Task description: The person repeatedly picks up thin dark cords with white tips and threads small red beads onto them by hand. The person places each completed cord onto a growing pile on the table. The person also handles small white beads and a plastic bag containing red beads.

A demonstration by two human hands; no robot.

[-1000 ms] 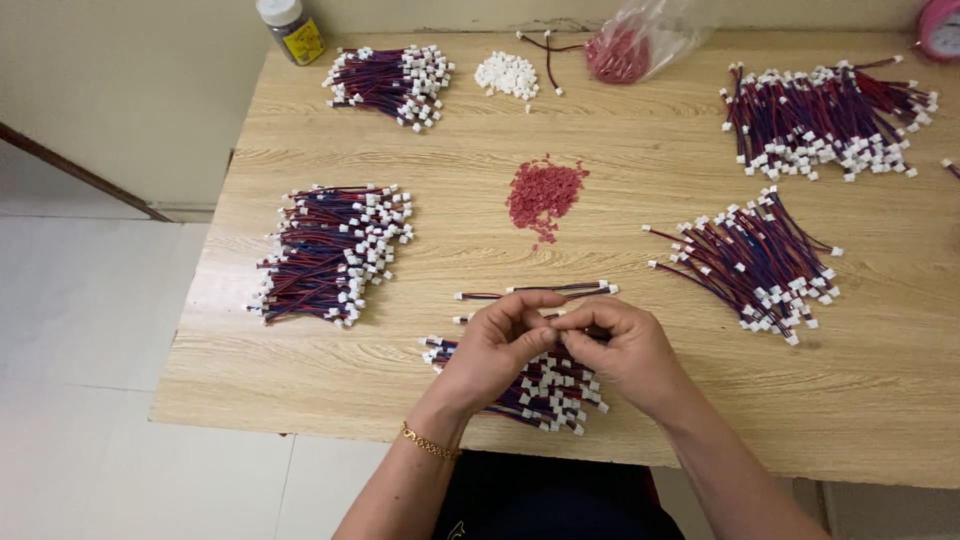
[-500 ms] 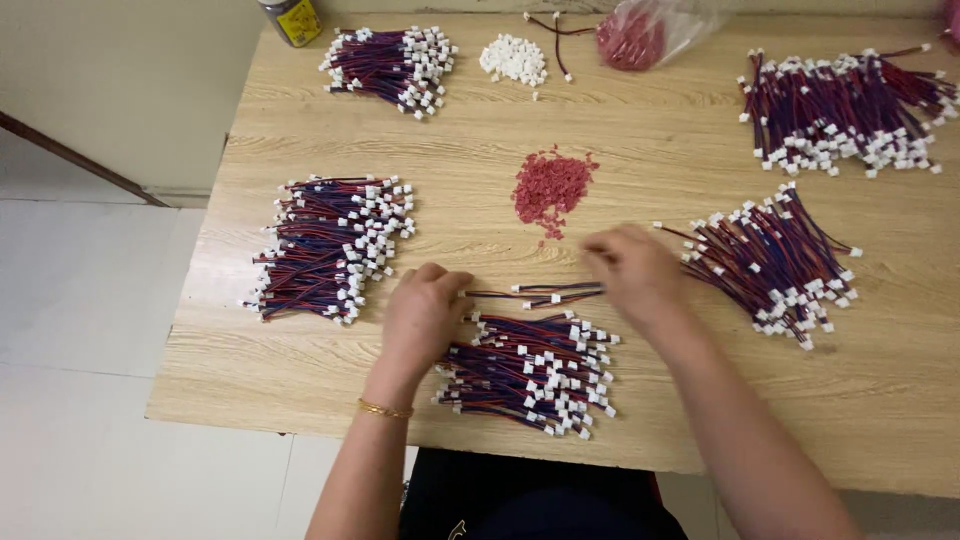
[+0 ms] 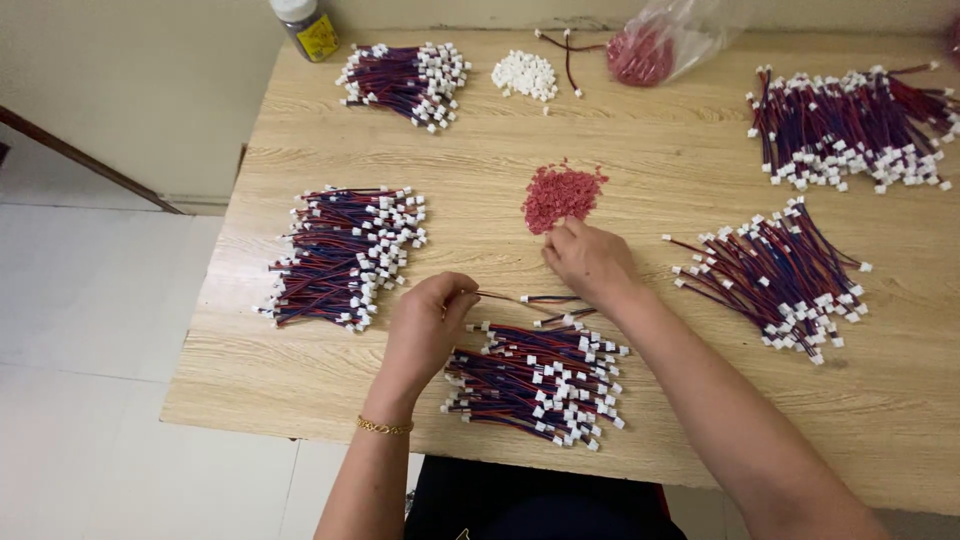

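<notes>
A thin red-and-blue wire [image 3: 520, 298] is pinched in the closed left hand [image 3: 428, 322] near the bench's [image 3: 700, 170] front edge. The right hand [image 3: 590, 260], loosely curled, empty, touches the red connector pile [image 3: 562, 192]; pieces could be scattered by a careless pick.

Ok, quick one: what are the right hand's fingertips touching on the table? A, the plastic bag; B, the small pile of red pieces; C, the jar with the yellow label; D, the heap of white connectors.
B: the right hand has its fingertips at the near edge of the pile of red pieces, far from the other three.
</notes>
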